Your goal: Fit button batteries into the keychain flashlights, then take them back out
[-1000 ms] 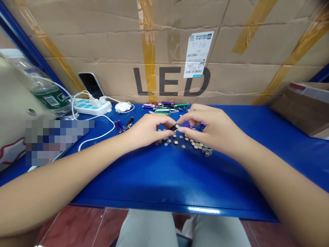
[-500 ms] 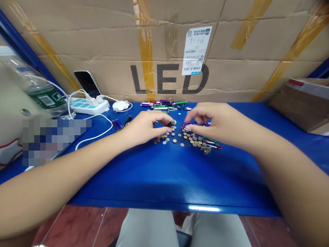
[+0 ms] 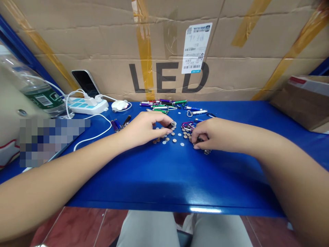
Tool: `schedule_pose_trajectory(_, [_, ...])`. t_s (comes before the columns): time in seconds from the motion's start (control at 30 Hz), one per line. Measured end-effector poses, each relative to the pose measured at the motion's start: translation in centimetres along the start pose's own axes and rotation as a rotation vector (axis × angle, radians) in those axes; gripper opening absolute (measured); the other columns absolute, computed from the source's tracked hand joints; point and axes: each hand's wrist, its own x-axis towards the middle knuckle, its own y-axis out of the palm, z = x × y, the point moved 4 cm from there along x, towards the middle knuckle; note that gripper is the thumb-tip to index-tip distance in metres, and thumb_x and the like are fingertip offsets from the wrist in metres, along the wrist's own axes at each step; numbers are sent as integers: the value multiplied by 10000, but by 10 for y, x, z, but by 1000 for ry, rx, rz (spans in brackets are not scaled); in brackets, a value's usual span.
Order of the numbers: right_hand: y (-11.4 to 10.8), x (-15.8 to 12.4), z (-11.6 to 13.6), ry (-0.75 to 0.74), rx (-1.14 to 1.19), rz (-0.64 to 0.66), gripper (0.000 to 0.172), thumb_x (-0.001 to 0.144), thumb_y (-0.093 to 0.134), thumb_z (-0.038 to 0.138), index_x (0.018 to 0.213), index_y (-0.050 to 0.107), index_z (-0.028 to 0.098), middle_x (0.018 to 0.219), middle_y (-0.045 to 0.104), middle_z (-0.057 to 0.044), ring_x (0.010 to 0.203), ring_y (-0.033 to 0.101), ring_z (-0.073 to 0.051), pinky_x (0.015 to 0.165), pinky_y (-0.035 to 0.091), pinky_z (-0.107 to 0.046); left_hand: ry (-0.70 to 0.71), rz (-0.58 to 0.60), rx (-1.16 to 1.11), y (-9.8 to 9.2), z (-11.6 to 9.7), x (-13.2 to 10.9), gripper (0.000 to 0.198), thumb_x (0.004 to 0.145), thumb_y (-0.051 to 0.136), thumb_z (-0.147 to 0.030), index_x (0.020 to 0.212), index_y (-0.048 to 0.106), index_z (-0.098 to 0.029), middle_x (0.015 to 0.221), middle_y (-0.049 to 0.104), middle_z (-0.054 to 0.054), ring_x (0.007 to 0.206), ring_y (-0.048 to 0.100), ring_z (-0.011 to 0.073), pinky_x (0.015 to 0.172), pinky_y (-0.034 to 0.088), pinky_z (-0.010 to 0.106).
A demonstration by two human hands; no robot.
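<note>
My left hand [image 3: 146,128] is closed around a small dark flashlight tube [image 3: 171,125], its silver open end pointing right, held just above the blue table [image 3: 164,178]. Several button cell batteries [image 3: 174,140] lie scattered between my hands. My right hand [image 3: 209,135] rests fingers-down on the right part of the battery heap and pinches at them; what is in its fingertips is hidden. Coloured carabiner clips [image 3: 187,125] lie just behind the batteries.
More small flashlights [image 3: 164,104] lie in a row by the cardboard box marked LED [image 3: 169,51]. At the left are loose tubes [image 3: 120,122], a white power strip [image 3: 88,105] with cables, a phone [image 3: 84,83] and a water bottle [image 3: 33,89]. A brown box [image 3: 303,103] stands at the right.
My hands have parted. The left stays closed on the dark tube, while the right has dropped toward me onto the battery heap. The view has tilted slightly.
</note>
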Motion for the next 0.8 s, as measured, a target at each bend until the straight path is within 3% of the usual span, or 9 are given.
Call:
schedule_pose_trajectory(0.13, [-4, -1, 2, 32, -14, -21, 135, 744, 634, 224, 804, 748, 263, 653, 641, 21, 548, 555, -130, 506, 396, -262, 34, 5, -14, 1, -3, -1, 187, 828, 692, -269, 985, 717, -171, 979, 739, 56, 884, 678, 172, 789, 528, 279])
schedule_pose_trajectory(0.3, [-24, -9, 19, -171, 79, -427, 120, 784, 653, 323, 827, 725, 237, 686, 574, 8, 622, 520, -132, 575, 387, -264, 104, 50, -44, 4, -8, -1, 140, 853, 663, -210, 976, 707, -162, 915, 735, 38, 824, 672, 140, 788, 513, 254])
schedule_pose_trajectory(0.37, [-28, -11, 26, -222, 87, -518, 132, 807, 650, 348, 820, 717, 234, 671, 541, 9, 615, 496, -130, 575, 368, -269, 138, 45, -55, 4, -10, -2, 138, 851, 665, -206, 975, 709, -165, 924, 736, 39, 845, 671, 142, 806, 509, 252])
schedule_pose_trajectory(0.57, [-24, -8, 36, -343, 31, -578, 138, 862, 615, 325, 841, 705, 222, 734, 568, -4, 665, 520, -133, 622, 369, -279, 163, 15, -30, 6, -15, -3, 136, 857, 671, -262, 959, 720, -187, 924, 743, 37, 870, 668, 158, 798, 511, 261])
schedule_pose_trajectory(0.8, [-23, -4, 36, -355, -13, -582, 158, 861, 626, 345, 924, 714, 230, 750, 593, -4, 696, 542, -142, 657, 373, -282, 141, 6, -8, 4, -17, -4, 135, 859, 671, -276, 928, 717, -170, 943, 746, 47, 895, 677, 165, 820, 508, 265])
